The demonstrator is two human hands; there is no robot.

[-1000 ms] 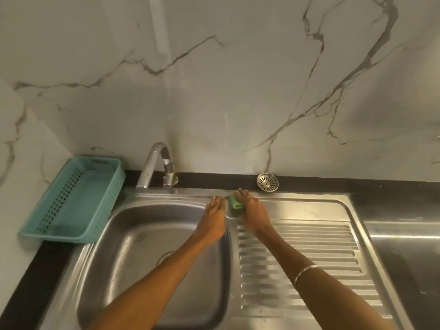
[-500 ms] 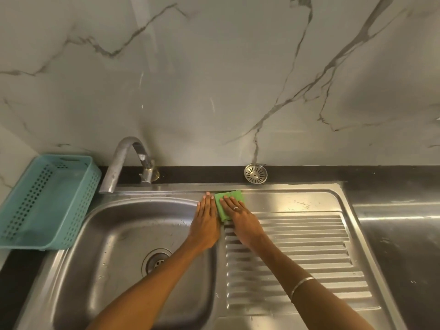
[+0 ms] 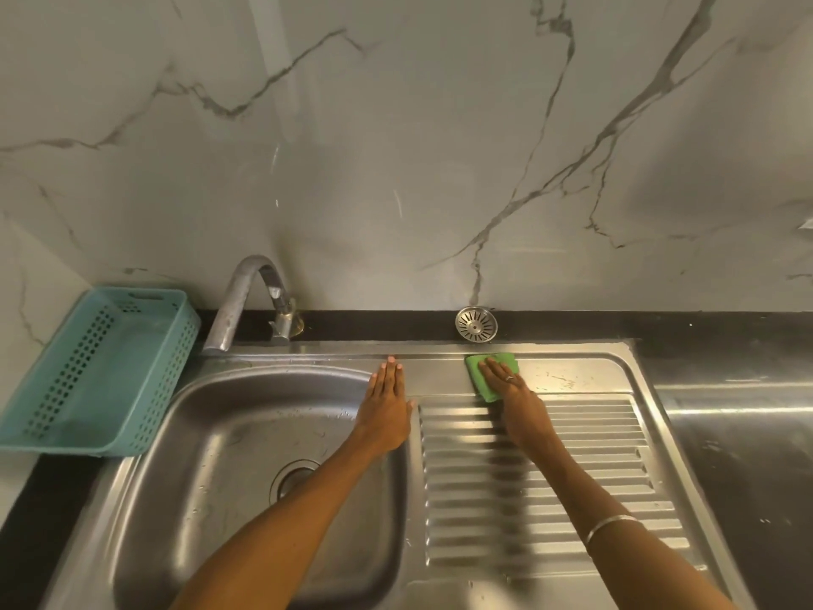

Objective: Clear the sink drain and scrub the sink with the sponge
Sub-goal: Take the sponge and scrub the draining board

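Marble-veined wall behind dark worktop with steel sink. Left hand flat, fingers straight, resting on ledge between basin and ribbed drainboard, holding nothing. Right hand presses green sponge with straight fingers on flat strip above ribs. Drain strainer sits on worktop by wall, just behind sponge. Teal basket left of tap. Drain opening partly hidden by left arm.
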